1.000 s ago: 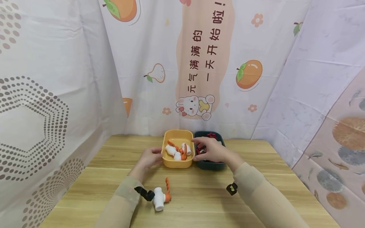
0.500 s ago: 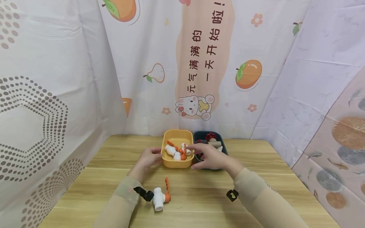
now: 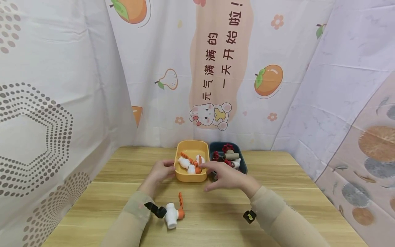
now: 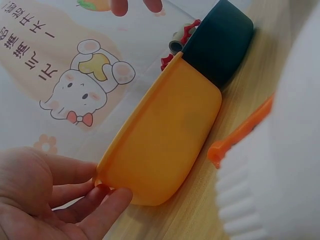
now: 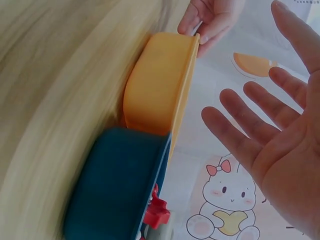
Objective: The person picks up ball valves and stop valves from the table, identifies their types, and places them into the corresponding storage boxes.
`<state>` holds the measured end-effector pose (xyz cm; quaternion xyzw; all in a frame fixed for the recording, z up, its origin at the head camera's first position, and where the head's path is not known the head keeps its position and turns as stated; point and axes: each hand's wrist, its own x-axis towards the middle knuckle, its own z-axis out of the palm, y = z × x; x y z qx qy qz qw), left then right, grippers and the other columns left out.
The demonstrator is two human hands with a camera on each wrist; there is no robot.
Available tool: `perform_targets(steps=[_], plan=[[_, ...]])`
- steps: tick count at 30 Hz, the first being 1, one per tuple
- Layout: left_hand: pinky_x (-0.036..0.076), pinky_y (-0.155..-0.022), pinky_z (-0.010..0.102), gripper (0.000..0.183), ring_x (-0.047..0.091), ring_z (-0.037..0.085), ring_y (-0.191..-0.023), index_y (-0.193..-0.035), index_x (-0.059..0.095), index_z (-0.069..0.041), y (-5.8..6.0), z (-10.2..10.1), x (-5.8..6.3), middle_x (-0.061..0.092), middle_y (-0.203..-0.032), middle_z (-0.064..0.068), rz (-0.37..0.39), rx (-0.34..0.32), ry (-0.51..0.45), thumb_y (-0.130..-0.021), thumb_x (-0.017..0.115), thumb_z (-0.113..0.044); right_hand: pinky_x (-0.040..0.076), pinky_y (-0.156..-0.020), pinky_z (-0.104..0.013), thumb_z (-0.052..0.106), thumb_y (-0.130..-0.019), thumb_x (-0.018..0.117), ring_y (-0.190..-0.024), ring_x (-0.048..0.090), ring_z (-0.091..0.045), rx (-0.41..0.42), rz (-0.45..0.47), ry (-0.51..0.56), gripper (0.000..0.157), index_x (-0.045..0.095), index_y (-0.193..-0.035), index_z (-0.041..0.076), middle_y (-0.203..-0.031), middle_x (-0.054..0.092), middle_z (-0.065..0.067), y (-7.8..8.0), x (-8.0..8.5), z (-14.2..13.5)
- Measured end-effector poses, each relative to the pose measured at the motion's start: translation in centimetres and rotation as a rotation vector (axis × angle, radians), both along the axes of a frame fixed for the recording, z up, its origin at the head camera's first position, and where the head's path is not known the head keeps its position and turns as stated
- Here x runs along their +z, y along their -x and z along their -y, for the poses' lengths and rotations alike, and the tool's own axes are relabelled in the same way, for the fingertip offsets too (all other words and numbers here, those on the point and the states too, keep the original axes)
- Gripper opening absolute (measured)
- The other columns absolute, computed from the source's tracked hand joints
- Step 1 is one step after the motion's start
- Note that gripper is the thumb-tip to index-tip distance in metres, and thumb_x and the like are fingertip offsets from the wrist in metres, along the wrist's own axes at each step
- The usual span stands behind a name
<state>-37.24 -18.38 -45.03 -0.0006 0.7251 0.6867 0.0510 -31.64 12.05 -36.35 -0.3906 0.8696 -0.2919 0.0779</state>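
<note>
My left hand (image 3: 160, 171) pinches the left rim of the yellow bin (image 3: 192, 177) between thumb and fingers, as the left wrist view shows. Inside that bin lie several white ball valves (image 3: 185, 162) with orange handles. My right hand (image 3: 226, 175) hovers over the front right corner of the yellow bin and the front of the dark teal bin (image 3: 243, 168); its fingers are spread and hold nothing. Red handwheel valves (image 3: 228, 147) and grey and white fittings sit in the teal bin. Another white ball valve (image 3: 171, 216) with an orange handle lies on the table by my left wrist.
Both bins stand side by side at the back of the wooden table (image 3: 216, 219), close to a printed cloth curtain (image 3: 234, 133). More cloth hangs on the left and right sides. Each wrist carries a small black camera mount.
My right hand has drawn back from over the teal bin toward the front and left, so the valves in it now show. My left hand stays on the yellow rim.
</note>
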Motion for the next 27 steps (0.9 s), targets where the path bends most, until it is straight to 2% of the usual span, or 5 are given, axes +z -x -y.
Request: perform_targets(steps=[3,8,13,22,27], plan=[[0.054,-0.098,0.051,0.043,0.061,0.043,-0.119,-0.140,0.051,0.013,0.0,0.0,0.1,0.052,-0.138,0.034,-0.003,-0.005,0.001,-0.098,0.057,0.009,0.058,-0.088,-0.033,0.044,-0.082,0.085,-0.115,0.059,-0.011,0.028,-0.006,-0.006,0.074,0.053,-0.146,0.027,-0.140,0.056,0.010,-0.1,-0.3,0.3],[0.054,-0.098,0.051,0.042,0.062,0.042,-0.117,-0.140,0.051,0.013,0.0,0.0,0.2,0.053,-0.137,0.033,-0.007,-0.008,0.012,-0.098,0.057,0.008,0.058,-0.086,-0.039,0.041,-0.083,0.085,-0.119,0.061,-0.023,0.078,0.010,-0.001,0.076,0.051,-0.148,0.021,-0.144,0.056,0.003,-0.2,-0.9,1.0],[0.054,-0.099,0.053,0.042,0.063,0.040,-0.114,-0.139,0.053,0.012,0.1,0.0,0.0,0.054,-0.136,0.032,-0.005,0.006,0.023,-0.098,0.058,0.008,0.058,-0.085,-0.033,0.037,-0.084,0.086,-0.120,0.061,-0.025,0.093,0.030,-0.012,0.075,0.052,-0.148,0.016,-0.145,0.056,-0.005,-0.3,-1.6,1.8],[0.053,-0.099,0.053,0.042,0.060,0.043,-0.119,-0.139,0.052,0.012,-0.3,0.0,0.4,0.053,-0.137,0.033,-0.012,-0.009,0.025,-0.098,0.057,0.008,0.056,-0.086,-0.027,0.035,-0.084,0.086,-0.125,0.058,-0.027,0.107,0.058,-0.041,0.075,0.052,-0.148,0.014,-0.147,0.053,0.006,-0.4,-2.8,3.0],[0.053,-0.100,0.052,0.041,0.060,0.043,-0.120,-0.139,0.053,0.012,-0.2,0.1,0.3,0.053,-0.138,0.033,-0.009,-0.014,0.027,-0.099,0.057,0.008,0.056,-0.085,-0.028,0.032,-0.085,0.086,-0.121,0.059,-0.022,0.139,0.052,-0.053,0.074,0.052,-0.148,0.013,-0.146,0.055,0.000,-0.5,-3.3,3.6]])
